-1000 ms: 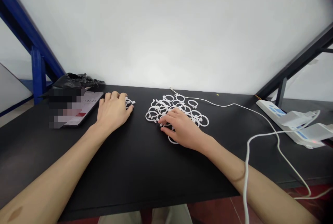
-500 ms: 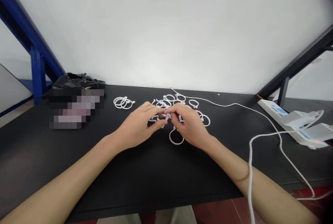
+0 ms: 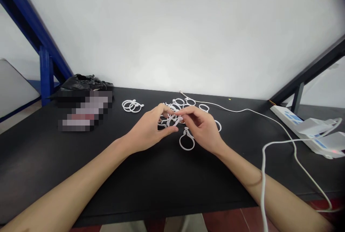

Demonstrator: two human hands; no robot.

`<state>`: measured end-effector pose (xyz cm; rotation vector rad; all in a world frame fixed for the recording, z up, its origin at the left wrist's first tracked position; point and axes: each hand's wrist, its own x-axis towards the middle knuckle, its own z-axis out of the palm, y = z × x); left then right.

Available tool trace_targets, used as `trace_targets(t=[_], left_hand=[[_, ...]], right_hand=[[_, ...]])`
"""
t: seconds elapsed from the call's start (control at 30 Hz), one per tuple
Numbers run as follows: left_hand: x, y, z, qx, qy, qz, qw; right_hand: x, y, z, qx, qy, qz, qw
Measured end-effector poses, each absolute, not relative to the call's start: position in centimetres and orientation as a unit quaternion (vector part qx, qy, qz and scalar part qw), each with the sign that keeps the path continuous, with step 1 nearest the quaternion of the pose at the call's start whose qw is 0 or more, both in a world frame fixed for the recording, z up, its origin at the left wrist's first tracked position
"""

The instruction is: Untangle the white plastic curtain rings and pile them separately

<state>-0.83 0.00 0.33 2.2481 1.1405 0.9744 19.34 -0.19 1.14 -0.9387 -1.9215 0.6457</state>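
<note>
A white plastic ring with a small knob (image 3: 170, 120) is between my two hands, above a loose heap of similar rings. My right hand (image 3: 203, 127) pinches it at the knob side with thumb and index finger. My left hand (image 3: 147, 127) curves around its other side, fingers above and thumb below; the exact contact is partly hidden. Close under my right hand lies another white ring (image 3: 187, 149) with its knob toward the heap. More rings, such as one at the back (image 3: 190, 104), lie behind my fingers, some partly covered.
Several overlapping rings (image 3: 132, 111) lie apart on the black table (image 3: 161, 181), left of the heap. A black plastic bag (image 3: 83, 82) and a blurred patch are farther left. On the right, a white cable (image 3: 262, 174) crosses my forearm near a power strip (image 3: 298, 126) with plugged-in adapters.
The ring between my hands has turned and shows more of its loop. My left thumb and fingers have spread wider. The whole view has shifted slightly.
</note>
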Motion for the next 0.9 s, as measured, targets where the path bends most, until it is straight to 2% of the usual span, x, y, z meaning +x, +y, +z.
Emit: trace_targets(t=[0.23,0.57,0.9], left_hand=[[-0.86,0.17,0.07,0.831,0.417,0.337,0.147],[-1.05,0.42,-0.26,0.847,0.407,0.319,0.121],[-0.98,0.28,-0.21,0.850,0.395,0.332,0.110]], right_hand=[[19.37,-0.11,1.29,-0.391,-0.819,0.157,0.390],[19.31,-0.07,1.17,-0.376,-0.834,0.157,0.371],[19.00,-0.12,1.05,-0.382,-0.818,0.168,0.396]])
